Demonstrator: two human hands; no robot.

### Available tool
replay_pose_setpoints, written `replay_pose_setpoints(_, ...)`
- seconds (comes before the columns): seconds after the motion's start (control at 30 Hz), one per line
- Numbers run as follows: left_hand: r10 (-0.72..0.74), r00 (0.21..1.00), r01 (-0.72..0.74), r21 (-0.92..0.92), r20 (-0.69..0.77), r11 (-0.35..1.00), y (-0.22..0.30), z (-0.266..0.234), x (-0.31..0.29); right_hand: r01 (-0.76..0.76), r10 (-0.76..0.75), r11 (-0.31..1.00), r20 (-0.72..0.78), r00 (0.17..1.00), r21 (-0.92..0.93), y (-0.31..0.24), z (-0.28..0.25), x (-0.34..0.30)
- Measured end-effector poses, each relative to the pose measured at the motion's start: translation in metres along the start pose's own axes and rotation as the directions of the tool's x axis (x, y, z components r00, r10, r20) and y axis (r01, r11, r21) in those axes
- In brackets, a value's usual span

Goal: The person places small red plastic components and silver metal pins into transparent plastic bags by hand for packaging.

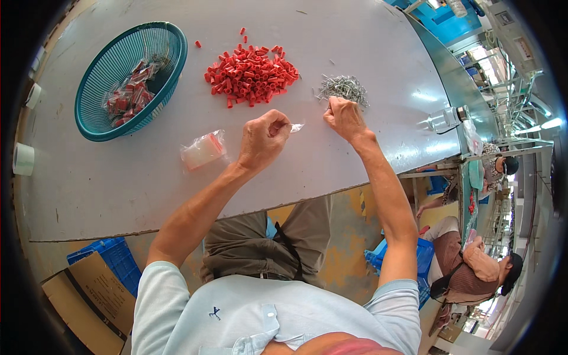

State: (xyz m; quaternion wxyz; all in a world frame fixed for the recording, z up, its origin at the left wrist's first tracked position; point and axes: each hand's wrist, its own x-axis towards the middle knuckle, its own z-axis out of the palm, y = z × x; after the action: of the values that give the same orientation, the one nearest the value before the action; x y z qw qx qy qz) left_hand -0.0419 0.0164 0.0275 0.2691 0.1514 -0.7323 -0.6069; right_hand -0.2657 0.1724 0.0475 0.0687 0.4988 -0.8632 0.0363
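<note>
The grip of the left hand [264,139] is pinched on a small clear bag [297,127], which pokes out toward the right hand [346,116], over the middle of the surface [307,171]. That right hand has its fingers drawn together at the near side of a heap of silver metal pieces [344,86], toward the surface's right edge; from here I can't tell whether its grip has one. Red caps [251,76] lie piled toward the far edge. A teal basket [112,65] holding bagged red pieces [131,97] sits toward the far left corner, and between it and the near edge lies a clear packet [203,151].
</note>
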Motion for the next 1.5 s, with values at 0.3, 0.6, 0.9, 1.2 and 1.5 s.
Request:
replay_pose_setpoints(0.3,0.061,0.994,-0.05,0.122,-0.091,0.991,-0.004,-0.001,0.006,-0.298,0.337,0.295,0.193,0.922,0.908,-0.065,-0.012,-0.035)
replay_pose_setpoints(0.6,0.11,0.989,-0.093,0.164,-0.1,0.982,-0.004,-0.004,0.004,-0.13,0.432,-0.124,0.171,0.885,0.984,-0.126,-0.007,-0.063)
replay_pose_setpoints(0.9,0.12,0.991,-0.112,0.12,-0.064,0.986,-0.001,-0.001,0.001,-0.131,0.453,0.007,0.114,0.884,0.991,-0.134,0.001,-0.06)
replay_pose_setpoints(1.2,0.238,0.971,-0.237,0.137,0.01,0.962,-0.004,0.003,-0.002,-0.204,0.446,-0.007,0.185,0.876,0.979,-0.126,-0.008,-0.057)
replay_pose_setpoints(1.5,-0.121,0.99,0.128,-0.084,0.077,0.988,0.004,-0.001,0.001,-0.243,0.483,0.004,0.211,0.85,0.97,-0.12,-0.005,-0.064)
